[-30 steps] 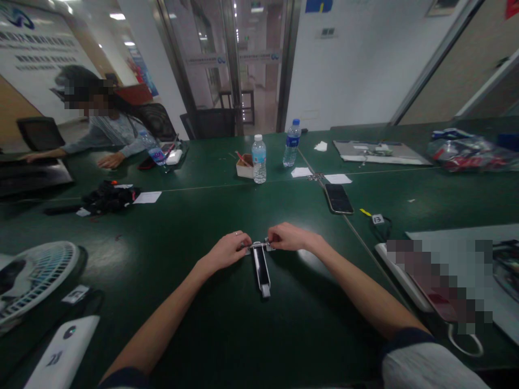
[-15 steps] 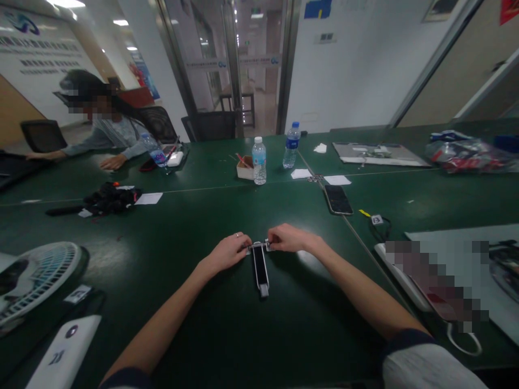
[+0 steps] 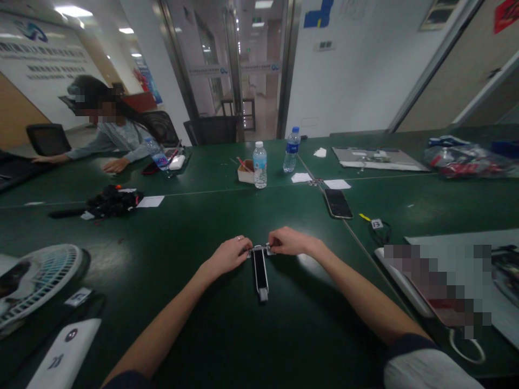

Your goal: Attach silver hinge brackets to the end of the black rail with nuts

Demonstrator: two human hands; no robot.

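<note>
A narrow black device with a pale rim (image 3: 260, 270) lies on the green table, its light-coloured end toward me. Small metal parts stick out on both sides of its far end. My left hand (image 3: 230, 255) has its fingers pinched at the left metal part, and a ring shows on one finger. On the other side, my right hand (image 3: 288, 241) pinches the small metal part at the right. The fingertips partly cover these pieces, so their exact shape is hard to make out.
Beyond my hands stand two water bottles (image 3: 260, 165) (image 3: 291, 150) and a small box (image 3: 245, 172). A phone (image 3: 338, 203) lies right of them. At the left are a fan (image 3: 44, 281) and a white power bank (image 3: 65, 354). A person (image 3: 117, 135) sits at the far left.
The whole view has shifted slightly, with the scene sitting a little lower. Both hands keep their pinch on the metal parts, and the device stays in place between them.
</note>
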